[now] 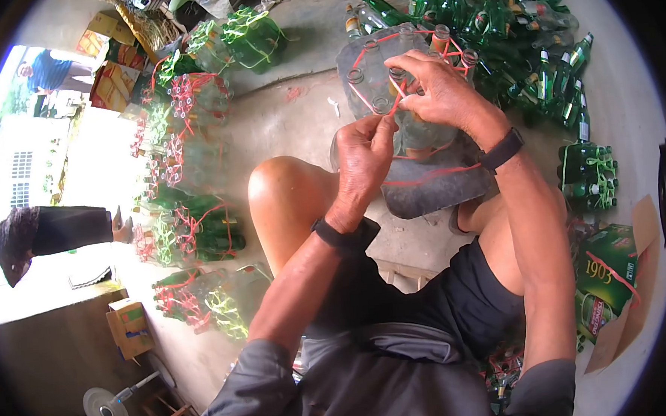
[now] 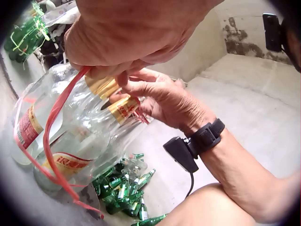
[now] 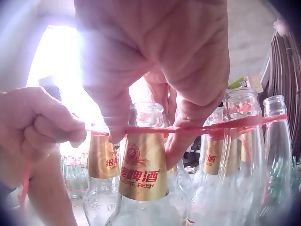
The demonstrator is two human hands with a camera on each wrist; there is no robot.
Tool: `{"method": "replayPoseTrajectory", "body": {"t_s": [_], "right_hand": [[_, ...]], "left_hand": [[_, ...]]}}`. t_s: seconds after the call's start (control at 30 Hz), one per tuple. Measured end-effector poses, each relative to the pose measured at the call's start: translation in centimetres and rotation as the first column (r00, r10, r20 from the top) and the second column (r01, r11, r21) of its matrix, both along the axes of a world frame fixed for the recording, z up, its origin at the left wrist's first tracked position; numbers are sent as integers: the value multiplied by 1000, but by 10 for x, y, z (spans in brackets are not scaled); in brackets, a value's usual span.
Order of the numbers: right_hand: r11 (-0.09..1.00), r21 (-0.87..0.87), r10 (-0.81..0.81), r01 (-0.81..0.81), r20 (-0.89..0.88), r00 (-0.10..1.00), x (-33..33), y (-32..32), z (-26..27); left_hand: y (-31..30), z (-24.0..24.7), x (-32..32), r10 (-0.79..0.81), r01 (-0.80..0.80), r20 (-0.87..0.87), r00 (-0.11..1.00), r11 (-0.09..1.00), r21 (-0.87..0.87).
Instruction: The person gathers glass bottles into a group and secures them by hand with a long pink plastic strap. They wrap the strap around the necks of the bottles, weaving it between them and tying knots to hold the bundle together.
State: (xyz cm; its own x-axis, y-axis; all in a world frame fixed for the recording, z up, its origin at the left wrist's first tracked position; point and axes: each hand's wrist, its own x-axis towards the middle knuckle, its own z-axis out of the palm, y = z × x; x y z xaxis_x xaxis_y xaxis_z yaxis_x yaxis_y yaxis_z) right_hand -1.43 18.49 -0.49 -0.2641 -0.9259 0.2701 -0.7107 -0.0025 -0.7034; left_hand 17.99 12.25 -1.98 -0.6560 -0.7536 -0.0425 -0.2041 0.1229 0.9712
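Note:
Clear glass beer bottles (image 1: 412, 132) with gold neck labels stand bundled together, red plastic twine (image 3: 235, 124) running around their necks. At the near side of the bundle my left hand (image 1: 364, 153) pinches a strand of this twine, and a loose tail hangs down in the left wrist view. My right hand (image 1: 443, 89) reaches over the bundle from the right. Its thumb and fingers curl around the neck of one gold-labelled bottle (image 3: 143, 165), with the twine crossing right at the fingertips. Part of that neck is hidden behind the hand.
Loose green bottles (image 1: 481, 19) lie heaped at the back right. Tied bottle bundles (image 1: 195, 162) line the left side. A green carton (image 1: 607, 269) is at the right, a fan (image 1: 106, 412) at lower left. Another person (image 1: 55, 230) stands near the bright doorway.

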Motion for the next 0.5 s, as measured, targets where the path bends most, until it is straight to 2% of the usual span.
{"method": "replayPoseTrajectory", "body": {"t_s": [0.07, 0.1, 0.17, 0.2, 0.23, 0.3, 0.33, 0.37, 0.43, 0.5], "right_hand": [[1000, 8, -12, 12, 24, 1000, 0, 1, 1], [1000, 19, -14, 14, 48, 999, 2, 1, 1], [1000, 10, -18, 17, 54, 998, 2, 0, 0], [1000, 9, -17, 16, 57, 998, 2, -1, -1], [1000, 4, -22, 21, 63, 998, 0, -2, -3], [999, 33, -3, 3, 3, 1000, -2, -4, -5], [1000, 30, -6, 6, 10, 1000, -2, -4, -6], [1000, 20, -13, 13, -9, 1000, -2, -4, -6], [1000, 10, -23, 23, -25, 999, -2, -3, -6], [1000, 10, -26, 26, -33, 999, -1, -4, -6]], "left_hand": [[-6, 7, 1, -55, 66, 92, 994, 991, -119], [-11, 4, 2, -60, 72, 98, 993, 990, -124], [-23, -6, 1, -198, 225, 107, 974, 858, -462], [-24, -2, -5, -189, 151, -27, 982, 854, -497], [-26, 2, -9, -194, 158, -21, 981, 851, -501], [-36, 12, -13, -207, 219, 75, 975, 878, -426], [-45, 10, -14, -263, 285, 119, 957, 795, -535], [-52, 11, -17, -267, 291, 125, 956, 792, -536], [-57, 26, -23, -281, 373, 245, 928, 728, -575], [-59, 44, -25, -302, 401, 266, 916, 727, -557]]}}
